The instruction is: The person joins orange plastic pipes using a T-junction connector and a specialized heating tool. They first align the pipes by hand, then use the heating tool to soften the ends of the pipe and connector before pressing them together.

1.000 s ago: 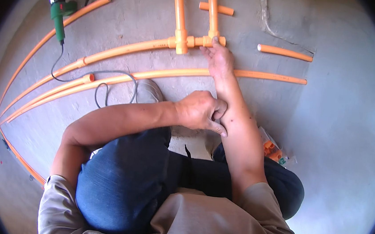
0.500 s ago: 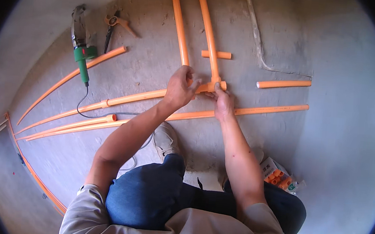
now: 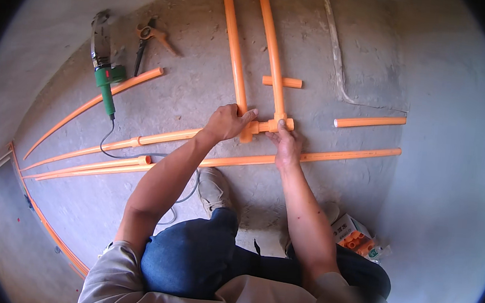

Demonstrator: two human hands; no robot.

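My left hand (image 3: pixel 227 122) is closed around an orange pipe joint, its thumb stretched across the lower end of the left upright pipe (image 3: pixel 232 52). Just right of that thumb, part of an orange tee fitting (image 3: pixel 249 132) shows. A short orange piece links it to a second tee fitting (image 3: pixel 287 124), where the right upright pipe (image 3: pixel 271 41) comes in. My right hand (image 3: pixel 288 147) grips this second tee, thumb on top and fingers partly hidden beneath. From behind my left hand a long orange pipe (image 3: pixel 169 137) runs off leftward.
Another long pipe (image 3: pixel 346 156) lies nearer me. Short pipe pieces (image 3: pixel 289 83) (image 3: pixel 370 122) rest beyond and to the right. At left are a green pipe-welding tool (image 3: pixel 105 84) with a cord and an orange-handled cutter (image 3: pixel 148 32). A box of orange fittings (image 3: pixel 356 237) sits beside my knee.
My left hand has lowered from the upright pipe's end and now lies over the joint, uncovering more of the left tee. My right hand keeps its hold. The whole view has shifted slightly.
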